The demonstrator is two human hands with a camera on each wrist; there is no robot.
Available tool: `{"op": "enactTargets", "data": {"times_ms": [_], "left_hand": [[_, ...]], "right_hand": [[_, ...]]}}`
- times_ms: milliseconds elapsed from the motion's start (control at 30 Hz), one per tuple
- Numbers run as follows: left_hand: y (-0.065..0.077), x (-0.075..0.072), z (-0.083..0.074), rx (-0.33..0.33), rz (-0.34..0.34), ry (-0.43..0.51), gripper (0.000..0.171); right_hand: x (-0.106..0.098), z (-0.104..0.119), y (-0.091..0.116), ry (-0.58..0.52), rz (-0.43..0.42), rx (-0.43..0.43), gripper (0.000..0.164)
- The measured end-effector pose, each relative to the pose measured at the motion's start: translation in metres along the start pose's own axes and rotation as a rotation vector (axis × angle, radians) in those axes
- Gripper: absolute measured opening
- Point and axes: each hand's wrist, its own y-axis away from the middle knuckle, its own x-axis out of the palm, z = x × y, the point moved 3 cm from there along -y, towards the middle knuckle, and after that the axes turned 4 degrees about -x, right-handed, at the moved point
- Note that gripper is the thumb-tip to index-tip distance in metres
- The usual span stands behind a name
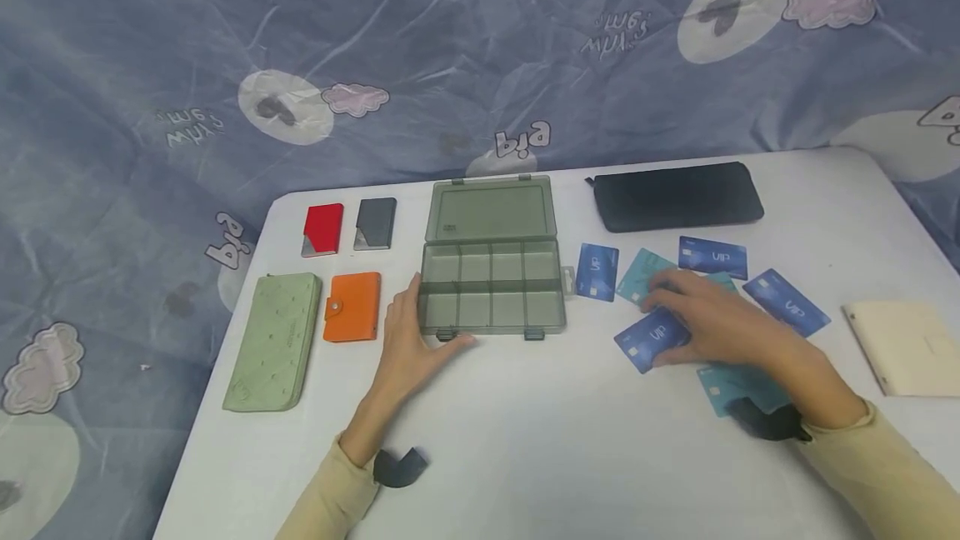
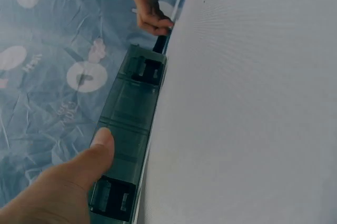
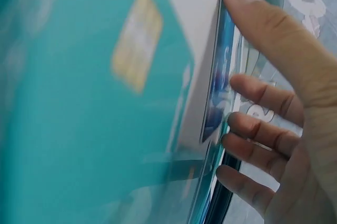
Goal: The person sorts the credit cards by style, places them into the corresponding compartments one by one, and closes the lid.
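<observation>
A green translucent divided case [image 1: 491, 286] stands with its lid laid back; its compartments look bare. My left hand [image 1: 408, 348] rests at its front left corner, fingers along the left side, the thumb [image 2: 104, 142] extended against the front wall between two latches. At the right, my right hand [image 1: 708, 319] holds a blue VIP card [image 1: 651, 338] by its edges, thumb on the near edge and fingers at the far one. Under and around that hand lie teal cards [image 1: 738, 388] and more blue cards [image 1: 786, 301]. The palm hides part of the cards.
Left of the case lie a red card holder [image 1: 322, 230], a grey card holder [image 1: 375, 223], an orange wallet [image 1: 352, 307] and a long green wallet [image 1: 273, 342]. A black zip pouch [image 1: 678, 197] lies behind the cards; a cream notebook-like item [image 1: 907, 348] is far right.
</observation>
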Motion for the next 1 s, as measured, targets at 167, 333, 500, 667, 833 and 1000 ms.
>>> {"op": "enactTargets", "data": {"times_ms": [167,333,500,667,833,1000], "left_hand": [[-0.001,0.0,0.004,0.034,-0.036,0.007,0.115],[-0.001,0.001,0.006,0.043,-0.04,0.015,0.113],[0.0,0.003,0.007,0.045,-0.037,0.02,0.111],[-0.001,0.002,0.006,0.048,-0.044,0.022,0.111],[-0.001,0.001,0.007,0.053,-0.048,0.03,0.111],[-0.001,0.003,0.007,0.056,-0.043,0.021,0.111]], "right_hand": [[0.003,0.004,-0.007,0.025,-0.01,0.026,0.06],[0.008,0.003,-0.008,0.019,0.015,0.065,0.056],[0.006,-0.007,0.001,-0.003,0.056,0.119,0.058],[0.001,-0.006,0.002,0.01,0.068,0.105,0.054],[0.001,0.0,-0.003,0.017,0.078,0.101,0.052],[0.005,0.003,-0.003,-0.043,0.092,0.147,0.053]]}}
